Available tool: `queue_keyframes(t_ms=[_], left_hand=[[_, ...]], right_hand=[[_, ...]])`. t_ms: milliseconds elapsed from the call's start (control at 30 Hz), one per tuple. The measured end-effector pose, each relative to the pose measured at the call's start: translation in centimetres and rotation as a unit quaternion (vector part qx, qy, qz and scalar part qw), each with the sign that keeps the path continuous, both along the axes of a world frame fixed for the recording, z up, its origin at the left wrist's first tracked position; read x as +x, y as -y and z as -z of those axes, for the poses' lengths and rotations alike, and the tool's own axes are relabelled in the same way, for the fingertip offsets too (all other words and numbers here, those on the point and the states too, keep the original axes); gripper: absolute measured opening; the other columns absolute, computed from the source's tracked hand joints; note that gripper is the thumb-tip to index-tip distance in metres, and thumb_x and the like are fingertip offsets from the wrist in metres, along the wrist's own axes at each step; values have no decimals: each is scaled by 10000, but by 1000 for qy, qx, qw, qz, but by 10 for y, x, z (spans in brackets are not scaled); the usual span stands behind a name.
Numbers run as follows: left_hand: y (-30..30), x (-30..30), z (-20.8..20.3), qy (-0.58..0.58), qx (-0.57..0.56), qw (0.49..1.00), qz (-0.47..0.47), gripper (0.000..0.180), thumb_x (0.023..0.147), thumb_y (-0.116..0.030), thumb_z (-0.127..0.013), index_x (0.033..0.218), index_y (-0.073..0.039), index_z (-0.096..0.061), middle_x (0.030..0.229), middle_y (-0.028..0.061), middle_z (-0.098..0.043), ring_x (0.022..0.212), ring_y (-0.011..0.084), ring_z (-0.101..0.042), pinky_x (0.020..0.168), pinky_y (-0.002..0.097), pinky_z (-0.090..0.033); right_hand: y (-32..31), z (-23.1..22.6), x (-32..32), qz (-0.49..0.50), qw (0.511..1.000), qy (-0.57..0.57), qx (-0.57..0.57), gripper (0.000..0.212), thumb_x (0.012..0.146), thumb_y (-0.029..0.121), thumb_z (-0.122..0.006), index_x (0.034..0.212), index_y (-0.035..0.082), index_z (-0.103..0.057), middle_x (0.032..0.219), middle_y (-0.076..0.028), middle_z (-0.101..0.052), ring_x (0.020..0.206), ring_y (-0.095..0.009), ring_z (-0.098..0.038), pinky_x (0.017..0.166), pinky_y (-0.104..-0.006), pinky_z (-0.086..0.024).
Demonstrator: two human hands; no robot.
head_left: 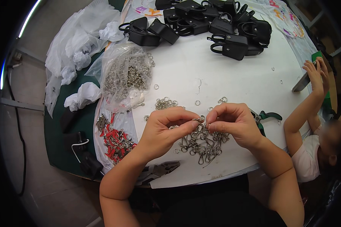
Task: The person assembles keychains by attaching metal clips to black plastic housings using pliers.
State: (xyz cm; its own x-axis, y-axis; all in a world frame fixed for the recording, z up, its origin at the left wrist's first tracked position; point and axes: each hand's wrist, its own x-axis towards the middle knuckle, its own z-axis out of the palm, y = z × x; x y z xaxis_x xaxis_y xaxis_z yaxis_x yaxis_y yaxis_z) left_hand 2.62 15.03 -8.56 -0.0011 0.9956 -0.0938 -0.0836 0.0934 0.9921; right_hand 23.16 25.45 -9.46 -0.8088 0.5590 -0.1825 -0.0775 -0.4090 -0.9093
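Over clasps (206,148) by the near edge of the table (191,178), the left hand (161,130) pinches a metal piece (201,118), the right hand (236,125) presses fingertips together, seemingly a joining step that next needs careful alignment

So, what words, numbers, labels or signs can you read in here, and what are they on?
None that can be read for sure.
Plastic sheet at the table's far right: orange and purple print, too blurred to read.
White plastic on the left: a few tiny dark marks, too small to read.
Little black bags: no lettering I can make out.
Metal clasps by the hands: too small to tell.
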Motion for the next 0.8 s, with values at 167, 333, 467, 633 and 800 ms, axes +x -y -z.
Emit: queue_keyframes(t_ms=[167, 333, 467, 633, 800], left_hand=[[-2, 0, -4, -54, 35, 997, 35, 114, 885, -19, -673, 983, 18, -718, 880, 60, -680, 803, 105, -614, 726, 250, -482], [-3, -3, -5, -99, 73, 990, 75, 72, 850, -7, -680, 915, 15, -703, 857, 59, -673, 816, 139, -611, 754, 283, -475], [-4, -3, -8, -112, 79, 985, 101, 51, 836, -23, -672, 877, 6, -684, 831, 58, -659, 797, 160, -599, 749, 296, -466], [-3, -3, -8, -97, 48, 987, 115, 56, 846, -51, -648, 856, 3, -659, 821, 54, -642, 791, 163, -578, 745, 298, -454], [-4, -4, -8, -102, 59, 984, 132, 68, 850, -63, -640, 855, 4, -653, 829, 54, -638, 799, 163, -573, 751, 302, -452]], right_hand=[[-1, -2, 1, -8, 1000, 5, 3, 119, 872, 15, -720, 982, -22, -694, 904, -64, -709, 837, -98, -675, 774, -225, -540], [-2, -3, 2, -28, 1000, 13, -3, 122, 865, 5, -722, 981, -21, -694, 908, -68, -710, 839, -100, -676, 775, -223, -540], [-3, -1, 2, -55, 998, -9, 0, 127, 856, -13, -726, 979, -22, -695, 911, -68, -708, 837, -100, -671, 775, -225, -540], [-4, -2, 3, -93, 995, -18, -8, 122, 852, -23, -727, 971, -21, -699, 919, -67, -708, 852, -104, -670, 788, -232, -539], [-4, -4, 3, -89, 996, -12, 1, 118, 851, -28, -725, 967, -18, -700, 917, -66, -706, 855, -105, -669, 796, -235, -537]])
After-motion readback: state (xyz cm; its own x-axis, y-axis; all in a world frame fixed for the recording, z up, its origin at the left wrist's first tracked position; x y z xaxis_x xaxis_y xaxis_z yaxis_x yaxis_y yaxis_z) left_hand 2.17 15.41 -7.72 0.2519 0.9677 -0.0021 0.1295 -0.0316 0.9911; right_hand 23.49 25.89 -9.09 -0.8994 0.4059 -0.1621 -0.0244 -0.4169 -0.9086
